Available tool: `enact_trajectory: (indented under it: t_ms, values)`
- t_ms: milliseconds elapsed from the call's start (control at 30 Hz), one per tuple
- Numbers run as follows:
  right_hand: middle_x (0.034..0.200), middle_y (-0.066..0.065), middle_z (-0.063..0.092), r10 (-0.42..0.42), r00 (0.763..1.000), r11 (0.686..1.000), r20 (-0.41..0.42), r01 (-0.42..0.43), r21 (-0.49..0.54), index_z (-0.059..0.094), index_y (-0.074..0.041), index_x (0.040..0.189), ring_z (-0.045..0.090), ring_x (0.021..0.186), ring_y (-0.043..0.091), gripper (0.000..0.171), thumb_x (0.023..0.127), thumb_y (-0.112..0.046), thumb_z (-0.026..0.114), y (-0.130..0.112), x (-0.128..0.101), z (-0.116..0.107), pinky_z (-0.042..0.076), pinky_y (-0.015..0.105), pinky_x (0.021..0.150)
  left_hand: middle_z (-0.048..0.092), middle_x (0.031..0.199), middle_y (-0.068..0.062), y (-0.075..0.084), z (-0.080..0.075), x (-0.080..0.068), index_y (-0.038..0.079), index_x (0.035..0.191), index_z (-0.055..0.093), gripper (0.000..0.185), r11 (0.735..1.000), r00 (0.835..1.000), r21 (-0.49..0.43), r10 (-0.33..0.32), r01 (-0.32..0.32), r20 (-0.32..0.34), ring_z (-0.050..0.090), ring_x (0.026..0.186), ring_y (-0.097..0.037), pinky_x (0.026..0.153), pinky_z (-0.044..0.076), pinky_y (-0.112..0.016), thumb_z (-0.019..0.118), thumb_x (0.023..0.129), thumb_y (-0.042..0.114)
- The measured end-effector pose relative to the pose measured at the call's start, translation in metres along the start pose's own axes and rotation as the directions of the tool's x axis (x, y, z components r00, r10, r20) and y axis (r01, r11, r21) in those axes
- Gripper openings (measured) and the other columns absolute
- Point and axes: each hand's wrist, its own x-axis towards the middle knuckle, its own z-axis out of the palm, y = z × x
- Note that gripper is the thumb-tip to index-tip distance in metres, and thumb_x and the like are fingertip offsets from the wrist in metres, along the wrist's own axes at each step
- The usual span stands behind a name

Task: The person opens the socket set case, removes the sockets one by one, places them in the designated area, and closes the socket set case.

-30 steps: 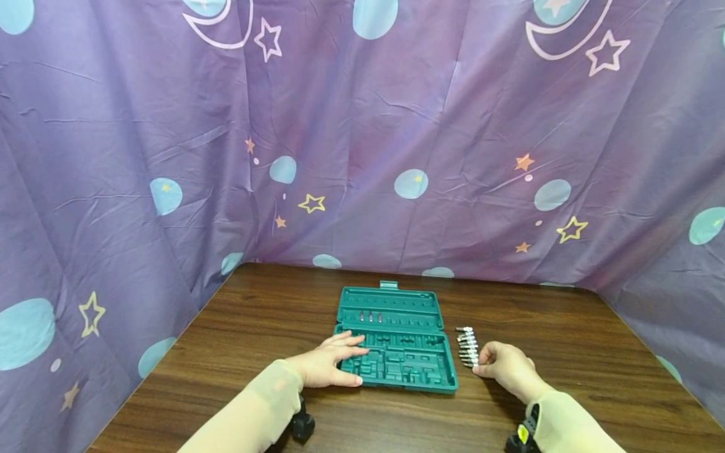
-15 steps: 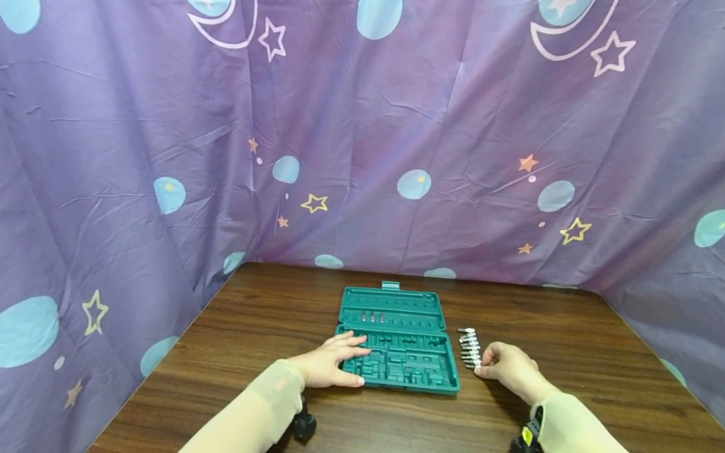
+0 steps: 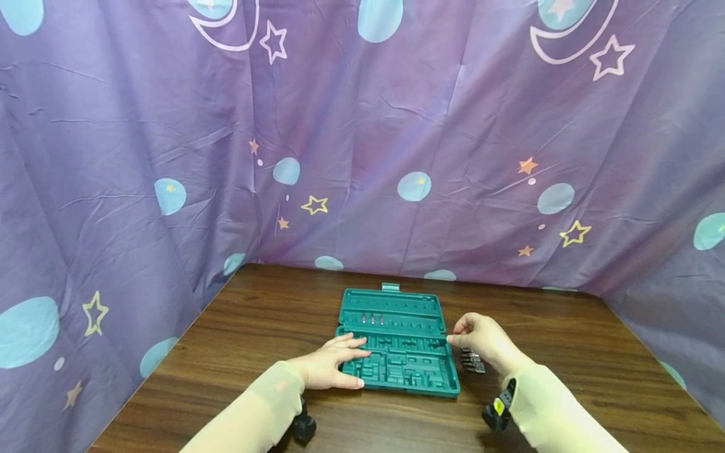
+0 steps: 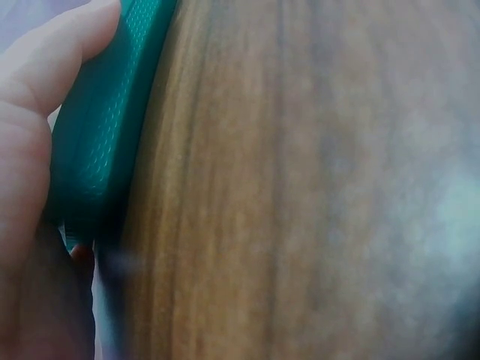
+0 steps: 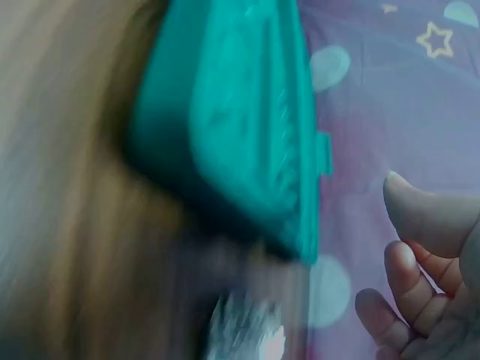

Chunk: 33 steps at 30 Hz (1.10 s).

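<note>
An open green tool case lies on the brown table, its lid folded back. My left hand rests flat on the tray's left end, fingers straight; the left wrist view shows the thumb against the case wall. My right hand hovers at the tray's right end, thumb and forefinger pinched together on what looks like a small bit, barely visible. A row of silver bits lies on the table just behind that hand, blurred in the right wrist view as bits.
A purple curtain with stars and moons closes off the back and both sides of the table. A few small bits sit in the lid's slots. Bare wood lies left and right of the case.
My right hand has lifted from the near end of the bit row and moved up and left to the tray's right end. The left hand has stayed put.
</note>
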Motion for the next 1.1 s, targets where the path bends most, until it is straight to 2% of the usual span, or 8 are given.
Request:
enact_trajectory:
  t_ms: [200, 400, 533, 633, 733, 900, 967, 1100]
  values:
    - [0.075, 0.002, 0.057, 0.007, 1.0, 0.998, -0.014, -0.006, 0.059, 0.061, 0.0, 0.085, 0.051, 0.07, 0.015, 0.021, 0.077, -0.009, 0.078, -0.031, 0.024, 0.025, 0.042, 0.028, 0.062, 0.027, 0.157, 0.002, 0.001, 0.0, -0.001, 0.02, 0.144, 0.047, 0.064, 1.0, 1.0, -0.003, -0.003, 0.003, -0.008, 0.01, 0.147, -0.025, 0.115, 0.016, -0.053, 0.063, 0.089, 0.048]
    - [0.084, 0.008, 0.063, 0.058, 0.997, 0.984, -0.04, -0.051, 0.171, 0.063, 0.002, 0.09, 0.054, 0.08, 0.02, 0.02, 0.081, -0.01, 0.076, -0.051, 0.047, 0.055, 0.043, 0.03, 0.068, 0.027, 0.157, 0.002, 0.002, -0.001, -0.001, 0.02, 0.144, 0.047, 0.064, 1.0, 1.0, 0.0, -0.002, 0.002, -0.012, 0.011, 0.147, -0.025, 0.114, 0.016, -0.053, 0.063, 0.089, 0.048]
    - [0.094, 0.01, 0.066, 0.14, 0.988, 0.976, -0.07, -0.126, 0.177, 0.065, -0.002, 0.094, 0.056, 0.089, 0.025, 0.021, 0.083, -0.017, 0.074, -0.056, 0.057, 0.078, 0.04, 0.044, 0.086, 0.027, 0.157, 0.003, 0.002, -0.001, -0.001, 0.021, 0.144, 0.047, 0.063, 1.0, 1.0, -0.008, -0.004, 0.004, -0.004, 0.011, 0.147, -0.025, 0.114, 0.016, -0.054, 0.062, 0.09, 0.049]
    - [0.098, 0.01, 0.067, 0.217, 0.972, 0.968, -0.085, -0.203, 0.148, 0.067, -0.006, 0.097, 0.056, 0.096, 0.029, 0.023, 0.085, -0.024, 0.073, -0.057, 0.062, 0.094, 0.022, 0.06, 0.099, 0.028, 0.157, 0.003, 0.002, 0.0, -0.001, 0.021, 0.144, 0.047, 0.063, 1.0, 1.0, -0.005, -0.002, 0.002, -0.006, 0.011, 0.147, -0.025, 0.114, 0.016, -0.053, 0.062, 0.09, 0.049]
    - [0.102, 0.012, 0.067, 0.282, 0.956, 0.953, -0.083, -0.27, 0.135, 0.069, -0.006, 0.1, 0.055, 0.104, 0.035, 0.024, 0.087, -0.026, 0.072, -0.057, 0.064, 0.108, 0.009, 0.065, 0.103, 0.029, 0.156, 0.001, 0.001, 0.001, -0.001, 0.019, 0.144, 0.048, 0.063, 1.0, 1.0, 0.017, 0.014, -0.013, -0.019, 0.013, 0.146, -0.026, 0.115, 0.016, -0.052, 0.063, 0.089, 0.047]
    - [0.117, 0.016, 0.062, 0.35, 0.933, 0.937, -0.082, -0.349, 0.021, 0.072, -0.011, 0.105, 0.044, 0.119, 0.042, 0.026, 0.089, -0.031, 0.07, -0.059, 0.068, 0.124, 0.017, 0.06, 0.104, 0.032, 0.155, -0.002, 0.0, 0.002, 0.0, 0.016, 0.142, 0.05, 0.062, 0.998, 0.998, 0.042, 0.042, -0.04, -0.046, 0.016, 0.145, -0.028, 0.115, 0.016, -0.05, 0.065, 0.089, 0.044]
    - [0.12, 0.016, 0.061, 0.353, 0.932, 0.932, -0.083, -0.358, -0.061, 0.073, -0.014, 0.105, 0.042, 0.12, 0.042, 0.026, 0.088, -0.034, 0.069, -0.06, 0.069, 0.129, 0.024, 0.058, 0.101, 0.032, 0.155, -0.002, -0.001, 0.003, 0.0, 0.016, 0.142, 0.05, 0.062, 0.998, 0.998, 0.044, 0.04, -0.038, -0.052, 0.017, 0.145, -0.028, 0.116, 0.016, -0.049, 0.066, 0.088, 0.044]
    - [0.124, 0.018, 0.057, 0.37, 0.927, 0.912, -0.068, -0.376, -0.166, 0.074, -0.014, 0.105, 0.041, 0.119, 0.042, 0.028, 0.088, -0.036, 0.069, -0.063, 0.07, 0.132, 0.027, 0.056, 0.1, 0.032, 0.155, -0.001, -0.003, 0.003, 0.0, 0.017, 0.142, 0.05, 0.063, 0.998, 0.998, 0.048, 0.032, -0.03, -0.052, 0.016, 0.145, -0.027, 0.116, 0.016, -0.048, 0.065, 0.088, 0.045]
